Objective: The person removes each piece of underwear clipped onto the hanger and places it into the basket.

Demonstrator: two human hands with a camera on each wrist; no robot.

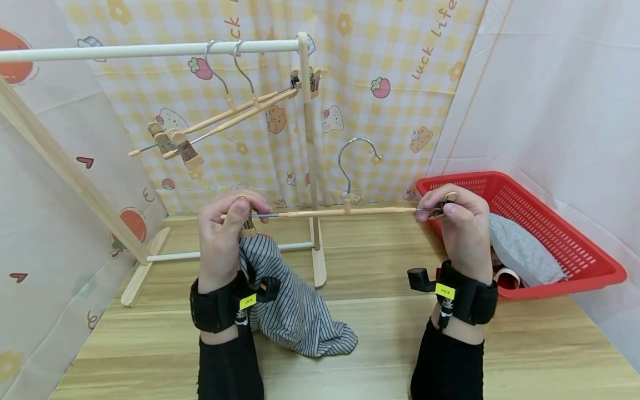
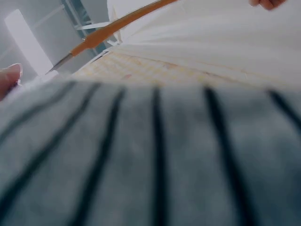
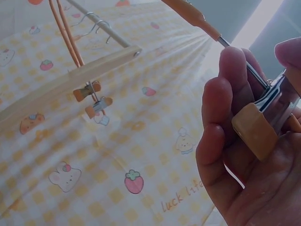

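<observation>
A clip hanger [image 1: 320, 213] with a metal hook is held level between both hands in the head view. My left hand [image 1: 219, 239] pinches the clip at its left end, and grey striped cloth [image 1: 295, 300] hangs from there down to the table. At the other end my right hand [image 1: 457, 222] grips the right clip [image 3: 263, 122], which has no cloth in it. Striped cloth [image 2: 155, 155] fills most of the left wrist view and hides the left clip; only a fingertip [image 2: 10, 77] of that hand shows.
Two clip hangers [image 1: 235, 114] hang from the white rail [image 1: 150, 53] of a wooden rack at the back left. A red basket [image 1: 565, 233] stands at the right, with a light grey cloth bundle [image 1: 525, 247] inside. A patterned curtain [image 1: 380, 111] closes off the back.
</observation>
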